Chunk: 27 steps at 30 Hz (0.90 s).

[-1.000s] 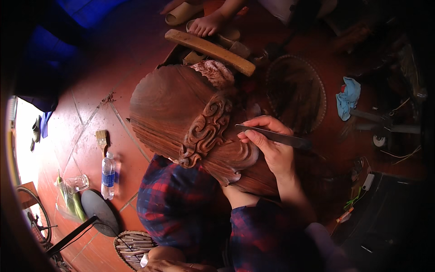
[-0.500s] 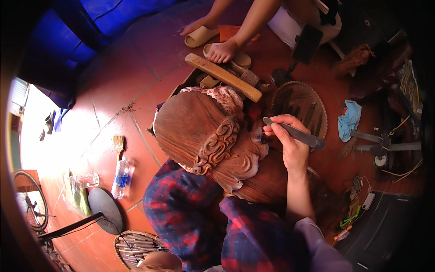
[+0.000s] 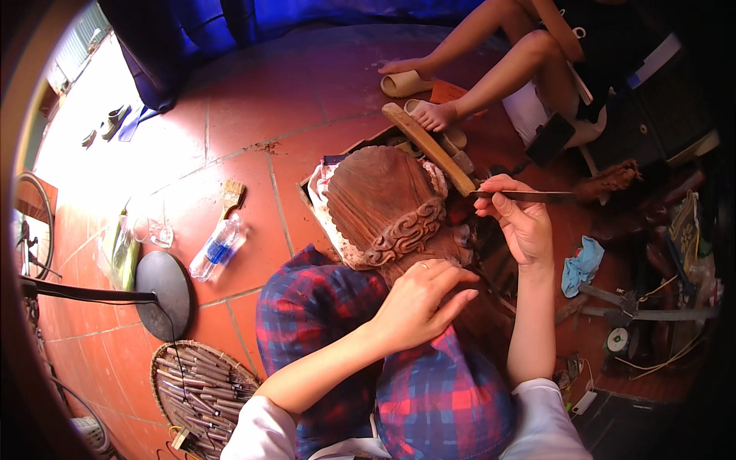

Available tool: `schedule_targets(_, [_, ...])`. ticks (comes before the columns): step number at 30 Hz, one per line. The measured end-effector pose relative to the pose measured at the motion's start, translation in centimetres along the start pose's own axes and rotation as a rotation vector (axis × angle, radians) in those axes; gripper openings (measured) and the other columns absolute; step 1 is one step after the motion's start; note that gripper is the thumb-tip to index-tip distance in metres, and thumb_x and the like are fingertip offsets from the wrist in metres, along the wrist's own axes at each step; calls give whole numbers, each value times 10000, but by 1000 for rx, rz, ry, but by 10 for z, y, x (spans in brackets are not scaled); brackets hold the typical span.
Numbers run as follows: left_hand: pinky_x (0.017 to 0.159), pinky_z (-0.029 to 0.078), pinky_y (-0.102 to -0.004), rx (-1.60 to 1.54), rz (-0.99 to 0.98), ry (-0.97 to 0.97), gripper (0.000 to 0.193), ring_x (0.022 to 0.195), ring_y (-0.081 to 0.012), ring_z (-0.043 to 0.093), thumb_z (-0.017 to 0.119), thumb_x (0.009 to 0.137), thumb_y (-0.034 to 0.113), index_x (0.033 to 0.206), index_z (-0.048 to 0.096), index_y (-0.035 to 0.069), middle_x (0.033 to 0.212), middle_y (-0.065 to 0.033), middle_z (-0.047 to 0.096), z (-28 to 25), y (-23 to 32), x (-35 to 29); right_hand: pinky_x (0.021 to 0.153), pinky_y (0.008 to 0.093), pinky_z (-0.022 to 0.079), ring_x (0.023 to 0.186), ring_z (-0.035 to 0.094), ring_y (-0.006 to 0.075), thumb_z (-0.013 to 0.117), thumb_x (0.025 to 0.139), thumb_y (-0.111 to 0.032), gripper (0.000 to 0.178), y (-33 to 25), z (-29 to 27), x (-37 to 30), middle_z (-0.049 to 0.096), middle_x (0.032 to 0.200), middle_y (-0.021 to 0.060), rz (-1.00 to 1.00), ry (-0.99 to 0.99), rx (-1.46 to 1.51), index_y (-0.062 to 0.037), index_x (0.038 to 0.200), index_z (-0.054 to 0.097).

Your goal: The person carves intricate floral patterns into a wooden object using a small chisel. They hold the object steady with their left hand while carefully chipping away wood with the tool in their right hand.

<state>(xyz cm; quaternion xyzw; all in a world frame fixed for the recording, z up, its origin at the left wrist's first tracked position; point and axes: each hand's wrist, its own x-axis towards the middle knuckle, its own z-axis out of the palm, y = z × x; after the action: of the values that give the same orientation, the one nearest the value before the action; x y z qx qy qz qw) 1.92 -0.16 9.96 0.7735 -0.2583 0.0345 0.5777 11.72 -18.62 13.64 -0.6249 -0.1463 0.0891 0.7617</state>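
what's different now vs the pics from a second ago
The left hand, not clearly in view earlier, now reaches over the near part of the wood carving. The right hand has moved the flat metal tool away to the right of the carving. The camera view has shifted too. Unchanged: the right fingers grip the tool; brush and bottle lie on the floor.

Lettering check: none legible.
Bottle (image 3: 215, 259), on the floor (image 3: 238, 184): blue label (image 3: 220, 252) round its middle, with paler marks too small to resolve. Orange sheet (image 3: 448, 93), near the sandals: any print too small to make out. White disc (image 3: 616, 340), far right: dark centre, marks indistinct.
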Motion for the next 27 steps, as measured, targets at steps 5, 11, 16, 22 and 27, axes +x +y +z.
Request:
schedule_targets(5, [1121,228,-574,170,317,174,415,1361,-374,376,728,790,221,1170,605,111,1372,-135,495,44,-45,18,847,276,488,936,629,141,654,903,-87,148,56,-17,1,673,1010,76,43,174,-82,-6,1026,668])
schedule_targets(11, [1099,123,-677,211,204,118,615,1444,-437,145,666,827,391,1374,491,172,1541,-143,291,74,-77,12,966,361,479,1157,582,282,659,855,25,109,103,13,-20,658,1036,104,-26,324,-257,5,961,647])
schedule_targets(16, [1099,137,-658,103,159,99,674,1439,-480,104,650,834,450,1413,467,158,1558,-174,241,65,-73,11,937,376,512,1206,551,328,665,833,56,148,107,20,-23,661,956,86,-92,290,-367,3,969,649])
schedule_targets(22, [1142,181,-544,41,27,75,680,1439,-449,153,635,856,429,1435,431,137,1546,-240,215,57,-59,19,936,353,508,1145,587,293,667,818,82,101,103,18,-15,662,953,78,-39,379,-316,0,875,680])
schedule_targets(27, [1147,119,-580,53,43,52,676,1439,-457,136,615,875,439,1443,417,130,1556,-217,205,44,-45,7,969,360,487,1123,601,278,666,822,72,110,113,23,-16,667,929,77,-121,301,-387,-4,897,689])
